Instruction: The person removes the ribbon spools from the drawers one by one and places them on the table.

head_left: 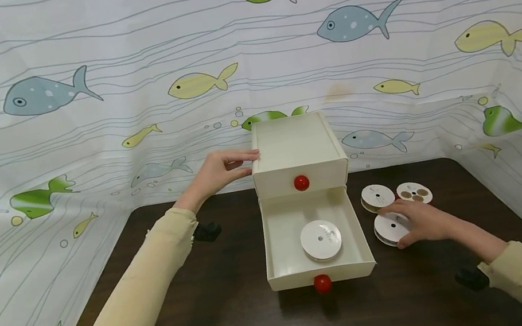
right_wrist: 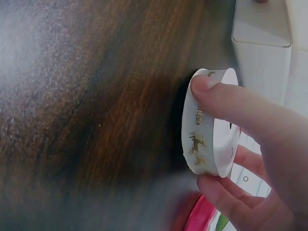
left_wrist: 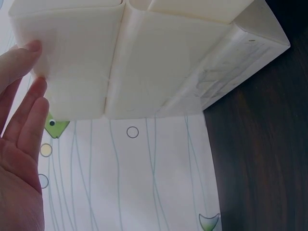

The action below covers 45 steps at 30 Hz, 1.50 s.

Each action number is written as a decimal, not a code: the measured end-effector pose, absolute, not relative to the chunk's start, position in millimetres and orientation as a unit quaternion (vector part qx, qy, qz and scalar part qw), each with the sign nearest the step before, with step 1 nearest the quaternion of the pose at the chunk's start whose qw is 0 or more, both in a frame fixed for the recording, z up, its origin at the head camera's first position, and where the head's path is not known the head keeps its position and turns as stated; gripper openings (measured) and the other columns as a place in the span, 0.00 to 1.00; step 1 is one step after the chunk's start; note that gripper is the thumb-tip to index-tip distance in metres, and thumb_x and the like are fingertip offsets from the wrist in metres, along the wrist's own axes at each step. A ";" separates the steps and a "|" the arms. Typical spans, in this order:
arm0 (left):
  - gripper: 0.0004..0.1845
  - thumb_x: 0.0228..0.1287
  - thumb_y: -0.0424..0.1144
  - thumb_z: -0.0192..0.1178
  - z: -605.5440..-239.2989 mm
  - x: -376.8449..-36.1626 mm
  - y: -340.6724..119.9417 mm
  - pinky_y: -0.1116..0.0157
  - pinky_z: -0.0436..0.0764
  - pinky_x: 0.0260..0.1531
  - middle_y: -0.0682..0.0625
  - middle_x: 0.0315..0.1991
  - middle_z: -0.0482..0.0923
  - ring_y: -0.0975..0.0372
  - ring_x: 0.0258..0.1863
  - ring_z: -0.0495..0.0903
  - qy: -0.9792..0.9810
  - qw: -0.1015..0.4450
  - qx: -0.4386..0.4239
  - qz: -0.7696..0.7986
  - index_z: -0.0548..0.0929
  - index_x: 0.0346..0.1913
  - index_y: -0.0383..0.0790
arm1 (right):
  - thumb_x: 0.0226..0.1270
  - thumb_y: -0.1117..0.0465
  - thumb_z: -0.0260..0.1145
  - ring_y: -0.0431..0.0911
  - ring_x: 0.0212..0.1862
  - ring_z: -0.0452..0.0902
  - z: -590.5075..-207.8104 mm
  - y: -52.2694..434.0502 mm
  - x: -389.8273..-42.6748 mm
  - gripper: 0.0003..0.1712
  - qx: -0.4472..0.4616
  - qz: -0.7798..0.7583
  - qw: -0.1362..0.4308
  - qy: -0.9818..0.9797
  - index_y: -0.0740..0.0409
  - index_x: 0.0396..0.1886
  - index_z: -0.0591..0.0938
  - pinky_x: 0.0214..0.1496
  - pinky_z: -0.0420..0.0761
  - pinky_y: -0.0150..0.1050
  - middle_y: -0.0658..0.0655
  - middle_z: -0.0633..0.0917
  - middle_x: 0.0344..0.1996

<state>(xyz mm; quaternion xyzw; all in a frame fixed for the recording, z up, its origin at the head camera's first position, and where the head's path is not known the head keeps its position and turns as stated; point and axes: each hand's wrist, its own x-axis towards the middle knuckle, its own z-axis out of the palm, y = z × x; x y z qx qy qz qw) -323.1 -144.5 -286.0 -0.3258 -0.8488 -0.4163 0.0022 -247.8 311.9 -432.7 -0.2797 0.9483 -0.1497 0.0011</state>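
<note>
— A dark counter (head_left: 215, 317) is backed by fish-printed sheeting (head_left: 127, 58). Where is the ribbon spool (head_left: 390, 229)?
— Beside the open drawer (head_left: 292, 281), pinched in the grip of the right hand (head_left: 422, 221), thumb opposing fingers; the cabinet (head_left: 295, 142) is touched by the left hand (head_left: 218, 173), fingers extended.
— Step?
— Grasping, apparently; a steady lift is called for next.

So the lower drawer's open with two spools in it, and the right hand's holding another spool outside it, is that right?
Not two: the head view shows only one spool in the open lower drawer. The right hand does hold another spool outside it.
</note>
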 end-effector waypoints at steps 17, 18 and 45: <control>0.19 0.63 0.32 0.66 -304.1 -341.9 -152.3 0.58 0.78 0.65 0.47 0.65 0.78 0.56 0.67 0.75 -0.840 0.014 -0.332 -0.430 0.85 0.58 0.44 | 0.42 0.50 0.83 0.53 0.51 0.79 -433.4 307.7 -250.0 0.45 -0.259 -0.158 0.049 0.952 0.59 0.63 0.78 0.46 0.78 0.40 0.61 0.84 0.52; 0.19 0.63 0.32 0.66 -304.1 -341.5 -152.3 0.58 0.78 0.65 0.47 0.65 0.78 0.56 0.67 0.75 -0.840 0.013 -0.331 -0.429 0.85 0.58 0.44 | 0.42 0.50 0.83 0.53 0.51 0.78 -433.5 307.6 -250.1 0.45 -0.258 -0.159 0.053 0.951 0.59 0.63 0.78 0.46 0.78 0.40 0.61 0.84 0.53; 0.19 0.63 0.33 0.66 -303.4 -342.2 -150.4 0.52 0.76 0.66 0.47 0.65 0.78 0.56 0.68 0.75 -0.843 0.014 -0.329 -0.424 0.85 0.58 0.44 | 0.45 0.46 0.82 0.66 0.66 0.71 -422.2 315.1 -249.9 0.50 -0.266 -0.164 0.070 0.947 0.56 0.69 0.74 0.63 0.75 0.63 0.63 0.78 0.64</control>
